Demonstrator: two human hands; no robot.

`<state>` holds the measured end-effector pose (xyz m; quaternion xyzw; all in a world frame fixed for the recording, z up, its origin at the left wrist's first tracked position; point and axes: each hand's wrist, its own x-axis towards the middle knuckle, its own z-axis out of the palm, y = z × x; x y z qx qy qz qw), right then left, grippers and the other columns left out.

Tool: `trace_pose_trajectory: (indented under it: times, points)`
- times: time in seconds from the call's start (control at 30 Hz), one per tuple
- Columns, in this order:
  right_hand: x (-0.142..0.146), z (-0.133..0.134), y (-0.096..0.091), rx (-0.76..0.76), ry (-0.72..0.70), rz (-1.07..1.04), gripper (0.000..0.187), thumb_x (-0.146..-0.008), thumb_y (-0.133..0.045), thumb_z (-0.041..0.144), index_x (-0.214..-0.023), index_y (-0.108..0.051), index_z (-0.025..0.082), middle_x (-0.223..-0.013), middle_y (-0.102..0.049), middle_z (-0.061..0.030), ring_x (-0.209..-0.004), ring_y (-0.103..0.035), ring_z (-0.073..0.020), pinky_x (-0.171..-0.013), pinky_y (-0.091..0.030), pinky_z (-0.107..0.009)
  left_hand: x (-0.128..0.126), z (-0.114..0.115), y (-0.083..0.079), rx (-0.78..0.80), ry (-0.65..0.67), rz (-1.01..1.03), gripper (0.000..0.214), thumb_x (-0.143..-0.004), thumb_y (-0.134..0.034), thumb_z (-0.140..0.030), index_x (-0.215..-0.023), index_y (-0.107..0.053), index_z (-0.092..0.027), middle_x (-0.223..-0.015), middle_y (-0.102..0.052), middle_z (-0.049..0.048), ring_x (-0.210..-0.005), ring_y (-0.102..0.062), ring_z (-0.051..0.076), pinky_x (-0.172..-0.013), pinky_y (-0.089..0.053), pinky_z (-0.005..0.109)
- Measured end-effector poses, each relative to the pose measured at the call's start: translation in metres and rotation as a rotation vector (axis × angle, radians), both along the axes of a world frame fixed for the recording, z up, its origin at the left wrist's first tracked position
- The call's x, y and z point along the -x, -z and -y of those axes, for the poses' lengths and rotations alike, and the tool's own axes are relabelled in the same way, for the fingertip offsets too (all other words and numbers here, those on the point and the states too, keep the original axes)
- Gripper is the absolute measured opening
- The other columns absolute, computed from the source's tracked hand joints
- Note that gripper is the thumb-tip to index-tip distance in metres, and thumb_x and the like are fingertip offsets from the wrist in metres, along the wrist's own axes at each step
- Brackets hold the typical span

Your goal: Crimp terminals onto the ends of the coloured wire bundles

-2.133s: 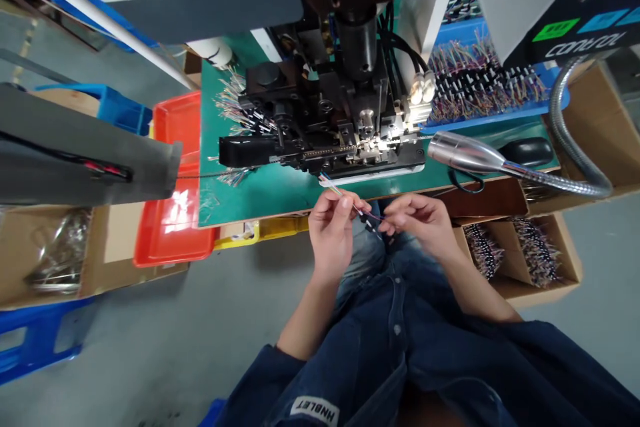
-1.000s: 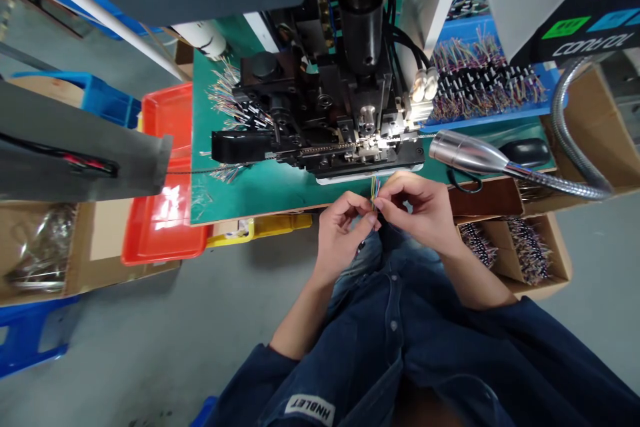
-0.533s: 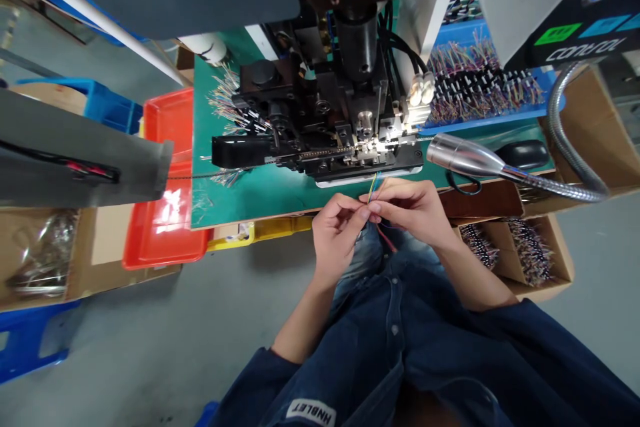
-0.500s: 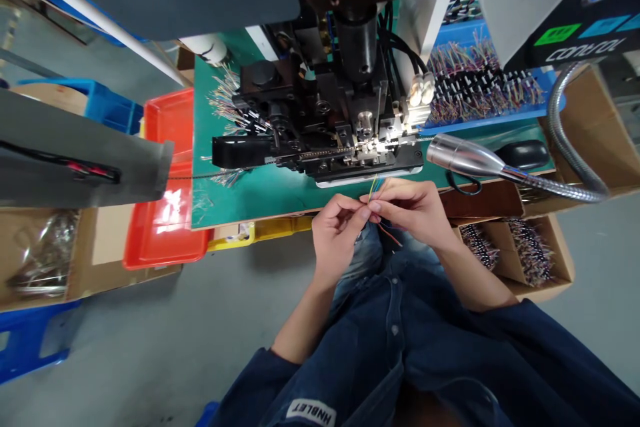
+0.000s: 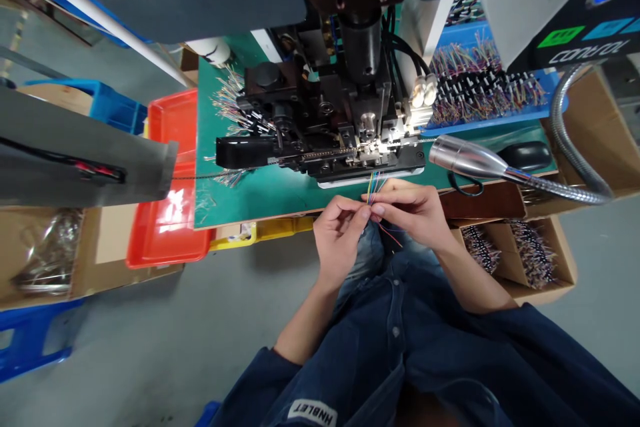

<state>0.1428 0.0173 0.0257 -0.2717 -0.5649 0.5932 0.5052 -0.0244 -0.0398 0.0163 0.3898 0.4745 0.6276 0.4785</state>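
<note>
A small bunch of coloured wires [image 5: 373, 191] pinched between two hands.
The left hand [image 5: 339, 233] and right hand [image 5: 410, 210] are curled, fingertips closed on the wires, which fan upward just short of the crimping machine [image 5: 320, 140], beyond them on the green work board [image 5: 280, 199].

A grey concrete floor [image 5: 150, 333] spreads beneath a green-topped workbench [image 5: 240, 203] in a workshop, with a red plastic tray [image 5: 165, 247] and a yellow crate [image 5: 275, 228] along the bench's near edge. Blue plastic crates [image 5: 113, 107] and cardboard boxes [image 5: 520, 260] stand nearby, below a chrome gooseneck lamp [image 5: 465, 163].
</note>
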Motion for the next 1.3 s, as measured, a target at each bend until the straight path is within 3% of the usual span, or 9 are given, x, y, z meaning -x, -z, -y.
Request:
trace_pose_trajectory:
  times: [0.1,0.4,0.6,0.8,0.9,1.0,1.3]
  points:
    - [0.001,-0.001,-0.004,0.001,0.022,0.009,0.01,-0.1,-0.094,0.035,-0.11,-0.097,0.034,-0.081,-0.081,-0.0013,-0.075,-0.071,-0.0167,-0.075,-0.063,-0.036,-0.001,0.0,-0.004,-0.002,0.035,0.01,0.02,-0.101,-0.092,-0.038,-0.094,-0.081,-0.023,-0.084,-0.082,0.002,-0.078,-0.08,0.018,-0.084,-0.07,0.036]
    - [-0.001,-0.002,-0.006,-0.034,0.036,0.086,0.015,-0.098,-0.096,0.041,-0.094,-0.095,0.026,-0.083,-0.085,-0.005,-0.073,-0.074,-0.0187,-0.069,-0.059,-0.035,0.006,0.001,-0.006,0.03,0.073,-0.091,0.02,-0.099,-0.093,-0.036,-0.091,-0.082,-0.022,-0.085,-0.085,0.0031,-0.08,-0.083,0.019,-0.084,-0.067,0.032]
    - [0.002,-0.01,-0.016,-0.004,0.154,0.145,0.022,-0.101,-0.092,0.041,-0.088,-0.091,0.024,-0.076,-0.078,-0.0026,-0.067,-0.066,-0.0165,-0.065,-0.055,-0.033,0.014,0.004,-0.001,0.026,0.158,-0.178,0.02,-0.102,-0.089,-0.039,-0.094,-0.08,-0.022,-0.084,-0.085,0.0039,-0.076,-0.08,0.02,-0.08,-0.064,0.033]
    - [0.005,-0.009,-0.023,-0.035,0.094,0.178,0.024,-0.102,-0.091,0.038,-0.084,-0.089,0.022,-0.075,-0.075,-0.0024,-0.066,-0.064,-0.015,-0.062,-0.051,-0.031,0.02,-0.007,-0.008,-0.052,0.189,-0.315,0.016,-0.098,-0.093,-0.032,-0.094,-0.079,-0.024,-0.086,-0.084,0.0002,-0.079,-0.08,0.018,-0.078,-0.061,0.03]
    - [0.006,-0.009,-0.022,0.031,0.073,0.098,0.015,-0.101,-0.092,0.038,-0.105,-0.093,0.023,-0.076,-0.075,-0.0008,-0.062,-0.067,-0.0148,-0.061,-0.055,-0.031,0.015,-0.015,-0.013,-0.055,0.159,-0.189,0.021,-0.1,-0.092,-0.034,-0.089,-0.077,-0.023,-0.082,-0.084,0.0,-0.075,-0.081,0.017,-0.075,-0.063,0.029]
    - [0.007,-0.008,-0.018,0.173,0.011,0.022,0.032,-0.099,-0.093,0.042,-0.125,-0.092,0.024,-0.073,-0.077,0.0009,-0.061,-0.072,-0.0164,-0.062,-0.061,-0.032,0.009,-0.018,-0.012,-0.006,0.137,0.014,0.03,-0.1,-0.092,-0.04,-0.086,-0.072,-0.022,-0.079,-0.084,0.0009,-0.069,-0.081,0.019,-0.07,-0.066,0.031]
    - [0.021,-0.003,-0.014,0.21,0.172,0.041,0.018,-0.101,-0.09,0.042,-0.105,-0.097,0.026,-0.079,-0.081,-0.0033,-0.064,-0.068,-0.0145,-0.06,-0.06,-0.029,0.0,-0.018,0.011,0.019,0.023,0.108,0.026,-0.101,-0.091,-0.041,-0.091,-0.075,-0.023,-0.083,-0.079,-0.0007,-0.073,-0.077,0.016,-0.075,-0.068,0.032]
